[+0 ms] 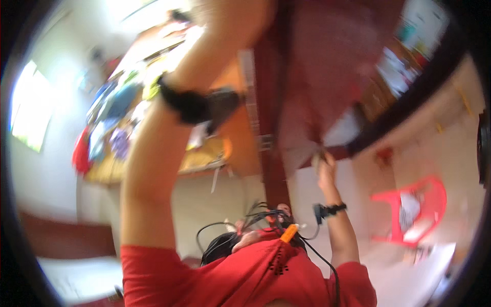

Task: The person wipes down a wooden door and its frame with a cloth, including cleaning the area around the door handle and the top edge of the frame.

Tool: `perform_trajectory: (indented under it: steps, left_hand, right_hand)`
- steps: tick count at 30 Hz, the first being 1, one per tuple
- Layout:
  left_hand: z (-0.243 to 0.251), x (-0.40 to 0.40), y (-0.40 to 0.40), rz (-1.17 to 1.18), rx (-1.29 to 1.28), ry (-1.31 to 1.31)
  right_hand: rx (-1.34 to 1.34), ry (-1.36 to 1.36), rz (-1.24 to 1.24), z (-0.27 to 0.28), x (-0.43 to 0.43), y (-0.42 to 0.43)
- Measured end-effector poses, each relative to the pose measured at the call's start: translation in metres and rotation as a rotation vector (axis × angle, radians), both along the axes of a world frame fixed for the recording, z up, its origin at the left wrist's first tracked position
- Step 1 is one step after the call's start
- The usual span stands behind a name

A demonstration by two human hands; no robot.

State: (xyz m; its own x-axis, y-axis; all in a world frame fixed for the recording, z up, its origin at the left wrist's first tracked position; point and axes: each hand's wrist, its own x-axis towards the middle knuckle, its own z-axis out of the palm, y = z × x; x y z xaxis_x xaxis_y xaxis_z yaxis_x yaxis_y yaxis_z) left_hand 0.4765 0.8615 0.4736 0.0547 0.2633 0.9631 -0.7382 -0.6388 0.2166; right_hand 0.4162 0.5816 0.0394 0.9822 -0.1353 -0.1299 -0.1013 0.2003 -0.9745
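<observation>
My left arm is raised close to the camera, with a black strap and device (195, 105) at the wrist. Beyond the strap, my left hand (238, 23) is a blur cut off by the top edge; its fingers cannot be made out. Lower and to the right, my right hand (327, 169) is stretched forward with its fingers closed around a greyish-brown thing (317, 160), too blurred to name. Another black strap with a small device (329, 211) is on the right wrist. Behind the hands spreads a dark red surface (330, 50).
A wooden table or bed (103, 174) at the left bears a heap of clothes (119, 103). A red plastic chair (435, 192) with cloth on it stands at the right. Black cables (318, 253) hang by my red shirt. A window (30, 107) shines at far left.
</observation>
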Motion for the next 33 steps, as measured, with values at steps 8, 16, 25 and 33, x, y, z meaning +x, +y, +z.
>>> perform_trajectory:
  steps: [8,16,25,33]
  left_hand:
    - [-0.059,-0.075,0.078,0.449,0.174,-0.002]
    - [-0.254,-0.342,0.210,1.239,-0.180,1.101]
    - [-0.298,-0.656,0.247,2.069,-0.991,1.581]
    - [-0.354,-0.747,0.317,2.127,-1.242,1.545]
  right_hand:
    - [-0.227,0.303,0.359,-0.012,-0.009,-0.037]
    - [-0.421,0.581,0.673,-0.129,0.060,-0.086]
    - [-0.391,0.466,0.981,-0.109,0.034,0.000]
    - [-0.451,0.526,0.885,-0.103,-0.043,0.003]
